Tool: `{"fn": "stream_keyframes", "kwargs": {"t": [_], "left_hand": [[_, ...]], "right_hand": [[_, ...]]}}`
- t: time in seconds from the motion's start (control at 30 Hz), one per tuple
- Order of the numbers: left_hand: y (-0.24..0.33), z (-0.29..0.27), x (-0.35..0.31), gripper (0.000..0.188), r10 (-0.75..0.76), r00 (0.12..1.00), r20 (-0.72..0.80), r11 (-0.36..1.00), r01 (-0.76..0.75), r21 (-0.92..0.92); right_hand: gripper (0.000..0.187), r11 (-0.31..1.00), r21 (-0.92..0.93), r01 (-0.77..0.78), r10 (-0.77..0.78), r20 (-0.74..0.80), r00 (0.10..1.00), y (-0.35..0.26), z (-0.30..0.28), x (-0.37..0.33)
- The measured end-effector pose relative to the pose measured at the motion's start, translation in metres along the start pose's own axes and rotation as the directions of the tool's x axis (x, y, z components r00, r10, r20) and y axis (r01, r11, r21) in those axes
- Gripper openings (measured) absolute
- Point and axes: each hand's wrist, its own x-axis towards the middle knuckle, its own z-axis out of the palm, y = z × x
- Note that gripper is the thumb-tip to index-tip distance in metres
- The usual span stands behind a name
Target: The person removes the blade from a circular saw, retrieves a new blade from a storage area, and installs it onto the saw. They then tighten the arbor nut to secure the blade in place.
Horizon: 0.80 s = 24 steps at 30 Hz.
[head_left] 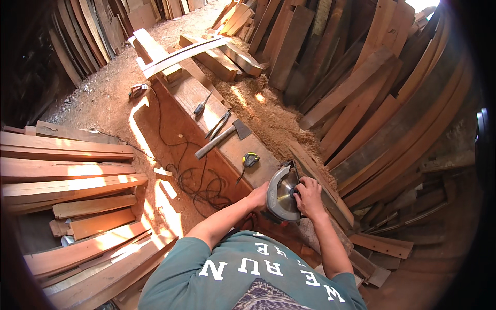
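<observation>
A circular saw (279, 201) with a grey guard rests on the plank bench in front of my body, its round metal blade (285, 195) turned to the right. My left hand (259, 196) grips the saw from its left side; the guard partly hides the fingers. On the other side, my right hand (309, 198) has its fingers bent together at the dark hub in the middle of the blade. Farther up the bench lie a yellow-and-black tape measure (251, 159), a hatchet (223, 139), pincers (221, 124) and a screwdriver (201, 107).
The wooden bench (263, 168) runs toward the far left, with a pale curved strip (186, 55) across timber at its end. A dark cable (201, 188) coils on the floor. Stacked planks (67, 170) stand left; leaning boards (392, 119) line the right, beside sawdust (279, 124).
</observation>
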Motion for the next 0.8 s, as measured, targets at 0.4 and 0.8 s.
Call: {"fn": "stream_keyframes", "kwargs": {"t": [0.4,0.8], "left_hand": [[-0.008,0.006,0.004,0.108,-0.035,0.999,0.001,0.999,0.035,0.009],[0.015,-0.009,-0.003,0.075,-0.023,1.000,0.014,0.999,0.022,0.050]], "right_hand": [[0.017,0.999,-0.033,0.021,-0.022,-0.010,1.000,-0.003,-0.002,0.002],[0.017,0.996,-0.079,0.044,-0.046,-0.020,0.999,-0.002,0.000,0.003]]}}
